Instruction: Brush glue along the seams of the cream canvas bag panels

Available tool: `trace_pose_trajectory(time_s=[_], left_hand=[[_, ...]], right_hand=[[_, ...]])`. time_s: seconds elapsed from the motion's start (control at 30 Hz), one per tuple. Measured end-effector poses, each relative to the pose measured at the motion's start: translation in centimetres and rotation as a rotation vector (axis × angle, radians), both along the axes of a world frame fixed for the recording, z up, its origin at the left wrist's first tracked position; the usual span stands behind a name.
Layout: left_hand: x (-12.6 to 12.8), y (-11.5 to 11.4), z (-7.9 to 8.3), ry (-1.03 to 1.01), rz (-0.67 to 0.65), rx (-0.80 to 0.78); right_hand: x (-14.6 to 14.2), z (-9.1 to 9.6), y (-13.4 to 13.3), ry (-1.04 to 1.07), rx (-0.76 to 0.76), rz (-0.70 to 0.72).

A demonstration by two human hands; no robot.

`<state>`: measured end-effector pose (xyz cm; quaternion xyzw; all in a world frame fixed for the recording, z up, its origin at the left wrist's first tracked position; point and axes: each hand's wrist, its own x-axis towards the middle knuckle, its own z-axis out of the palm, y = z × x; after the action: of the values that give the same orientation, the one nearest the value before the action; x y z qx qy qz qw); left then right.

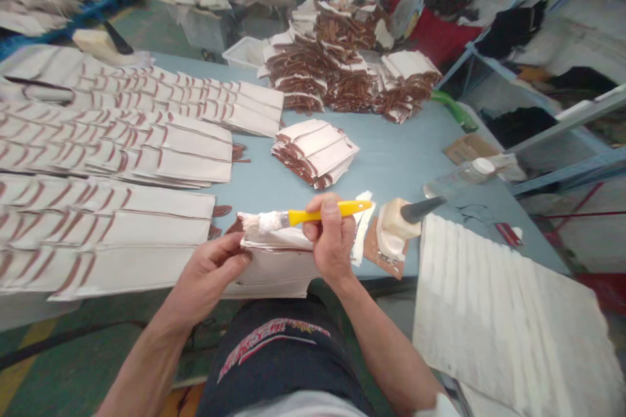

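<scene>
My right hand [328, 240] is closed around a yellow-handled brush [313, 215] whose white, glue-coated bristles point left. The bristles rest over the left end of a small stack of white pieces with brown edges [276, 267] at the table's near edge. My left hand [210, 277] holds down the left side of that stack, thumb and fingers pressed on it.
Rows of overlapping white pieces [112, 163] cover the left of the blue table [391, 156]. A loose pile [315, 151] lies in the middle, big heaps [342, 65] at the back. A glue-caked pot with a second brush [398, 225], a plastic bottle [460, 177] and a white board [508, 326] are on the right.
</scene>
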<state>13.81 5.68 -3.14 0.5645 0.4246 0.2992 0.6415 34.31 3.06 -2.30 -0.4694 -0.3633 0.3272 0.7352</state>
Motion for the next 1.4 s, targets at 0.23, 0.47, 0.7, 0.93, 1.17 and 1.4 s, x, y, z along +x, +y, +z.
trace_pose_trajectory(time_s=[0.23, 0.47, 0.7, 0.93, 1.17, 1.4], left_hand=[[0.7, 0.9, -0.8, -0.118, 0.031, -0.129], [1.3, 1.4, 0.5, 0.003, -0.010, -0.038], [0.5, 0.7, 0.0, 0.061, -0.057, 0.071], [0.4, 0.9, -0.6, -0.041, -0.160, -0.093], [0.9, -0.3, -1.3, -0.211, -0.138, -0.390], [1.4, -1.0, -0.7, -0.259, -0.167, -0.375]], right_hand=[[0.9, -2.1, -0.7, -0.834, 0.199, -0.208], [1.8, -1.2, 1.2, -0.918, 0.148, -0.291], [2.5, -1.1, 2.1, -0.732, 0.003, -0.210], [2.7, -0.7, 0.4, -0.212, 0.046, -0.203], [2.5, 1.1, -2.8, -0.096, 0.053, -0.060], [1.3, -0.3, -1.4, -0.238, 0.033, -0.048]])
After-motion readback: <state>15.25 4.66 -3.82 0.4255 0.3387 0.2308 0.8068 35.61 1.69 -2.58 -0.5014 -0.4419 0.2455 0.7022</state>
